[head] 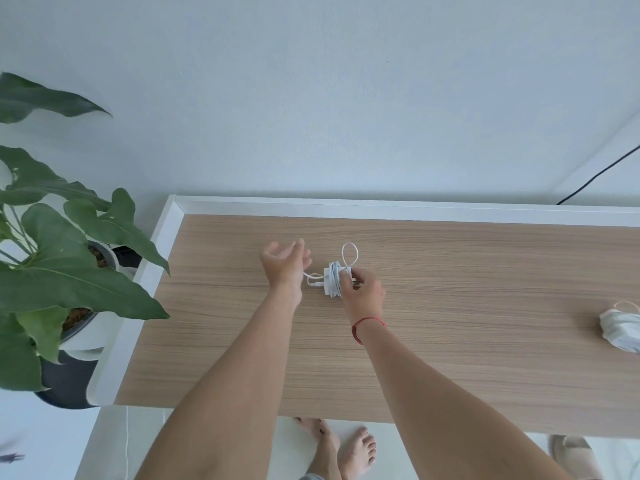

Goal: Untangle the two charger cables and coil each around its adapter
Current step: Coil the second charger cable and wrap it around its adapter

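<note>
At the far left of the frame stands a large-leaved green potted plant [69, 271], just beside the white rim of the wood-grain table [145, 282].

Left of centre, my left hand [285, 259] hovers palm up over the tabletop, fingers loosely apart and gripping nothing that I can see. A short tail of the thin white cable [336, 277] runs toward its wrist. I cannot tell whether the two touch.

At centre, the white block-shaped adapter [326, 284] sits low over the wood with most of that cable already wound round it. 1 free loop sticks up toward the top of the frame. My right hand [363, 289], a red string bracelet [367, 325] on its wrist, pinches the wound turns against the block from the right.

I judge the adapter light and rigid, so it is the part to hold. The cable looks soft, smooth and springy, and its turns may slide off unless pinned. I would take the loose end near its plug and keep it taut.

At the right edge lies the second white charger bundle [621, 325], apparently coiled, well apart from both hands.
</note>
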Available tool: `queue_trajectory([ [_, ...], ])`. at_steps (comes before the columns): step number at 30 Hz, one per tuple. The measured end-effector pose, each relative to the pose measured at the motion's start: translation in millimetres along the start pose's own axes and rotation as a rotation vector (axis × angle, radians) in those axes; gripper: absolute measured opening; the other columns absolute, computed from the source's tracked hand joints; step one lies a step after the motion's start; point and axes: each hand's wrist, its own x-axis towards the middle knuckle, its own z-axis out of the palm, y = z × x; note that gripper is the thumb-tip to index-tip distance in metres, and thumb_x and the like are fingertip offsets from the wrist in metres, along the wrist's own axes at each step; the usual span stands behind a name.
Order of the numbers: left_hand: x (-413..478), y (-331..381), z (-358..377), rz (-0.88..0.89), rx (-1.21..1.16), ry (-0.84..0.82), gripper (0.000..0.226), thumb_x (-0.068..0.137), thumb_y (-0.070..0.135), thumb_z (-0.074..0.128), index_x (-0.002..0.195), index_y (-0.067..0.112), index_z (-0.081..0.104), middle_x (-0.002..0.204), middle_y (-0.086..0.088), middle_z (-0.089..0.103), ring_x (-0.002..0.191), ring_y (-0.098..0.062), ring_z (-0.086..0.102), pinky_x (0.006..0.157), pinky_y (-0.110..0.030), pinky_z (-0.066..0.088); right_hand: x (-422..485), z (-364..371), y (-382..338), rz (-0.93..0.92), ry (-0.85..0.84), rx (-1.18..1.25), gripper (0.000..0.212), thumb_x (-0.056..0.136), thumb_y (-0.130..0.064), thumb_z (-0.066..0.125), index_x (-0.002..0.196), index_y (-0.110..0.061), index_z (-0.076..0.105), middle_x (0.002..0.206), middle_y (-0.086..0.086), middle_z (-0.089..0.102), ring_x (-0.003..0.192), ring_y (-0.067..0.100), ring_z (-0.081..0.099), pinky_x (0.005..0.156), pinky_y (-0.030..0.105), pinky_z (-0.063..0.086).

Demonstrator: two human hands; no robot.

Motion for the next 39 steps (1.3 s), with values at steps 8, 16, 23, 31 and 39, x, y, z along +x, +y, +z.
queue_trajectory([
  [8, -4.1, -29.0, 0.9, 0.076, 0.443, -0.043, 0.029, 0.082, 0.023, 0.073, 0.104, 0.006, 0.069, 0.097, -0.006, 0.074, 0.084, -0.019, 0.071, 0.077, -0.031, 0.058, 2.8, 2.0, 6.9, -0.037, 0.007, 0.006, 0.03, 0.089, -0.016, 0.057, 0.067, 0.004, 0.056, 0.057, 0.005, 0.044, 0.053, 0.014, 0.033, 0.044, 0.017, 0.029],
  [16, 2.3, -22.0, 13.8, 0.084, 0.64, -0.199, 0.02, 0.092, 0.022, 0.063, 0.085, 0.007, 0.074, 0.081, -0.006, 0.071, 0.076, -0.019, 0.065, 0.08, -0.039, 0.059, 3.8, 0.7, 8.7, -0.025, -0.005, 0.013, 0.035, 0.089, -0.017, 0.056, 0.056, -0.013, 0.047, 0.054, -0.002, 0.041, 0.051, 0.012, 0.031, 0.043, 0.016, 0.026],
  [23, 14.4, -0.5, 1.0, -0.036, 0.222, 0.19, 0.023, 0.101, 0.006, 0.047, 0.114, -0.006, 0.061, 0.066, -0.01, 0.062, 0.059, -0.022, 0.069, 0.062, -0.032, 0.06, 7.8, 1.8, 14.0, -0.041, -0.016, 0.017, 0.025, 0.087, -0.02, 0.058, 0.069, -0.004, 0.063, 0.059, 0.0, 0.049, 0.055, 0.012, 0.038, 0.048, 0.016, 0.03],
  [31, 21.9, 32.8, 12.2, 0.149, -0.046, 0.277, 0.022, 0.1, 0.006, 0.045, 0.089, -0.003, 0.062, 0.073, -0.009, 0.063, 0.073, -0.029, 0.072, 0.055, -0.018, 0.056, 12.2, -4.7, 13.8, 0.035, -0.044, 0.049, 0.024, 0.089, -0.024, 0.06, 0.074, -0.008, 0.07, 0.055, -0.003, 0.044, 0.052, 0.01, 0.035, 0.05, 0.017, 0.03],
  [39, 31.7, 44.2, 10.8, 0.39, -0.034, 0.213, 0.028, 0.099, 0.01, 0.046, 0.073, 0.003, 0.055, 0.077, -0.008, 0.055, 0.071, -0.017, 0.072, 0.069, -0.026, 0.06, 8.5, -2.9, 9.3, 0.05, -0.041, 0.067, 0.024, 0.088, -0.022, 0.059, 0.073, -0.007, 0.07, 0.052, -0.003, 0.043, 0.054, 0.011, 0.034, 0.053, 0.022, 0.031],
])
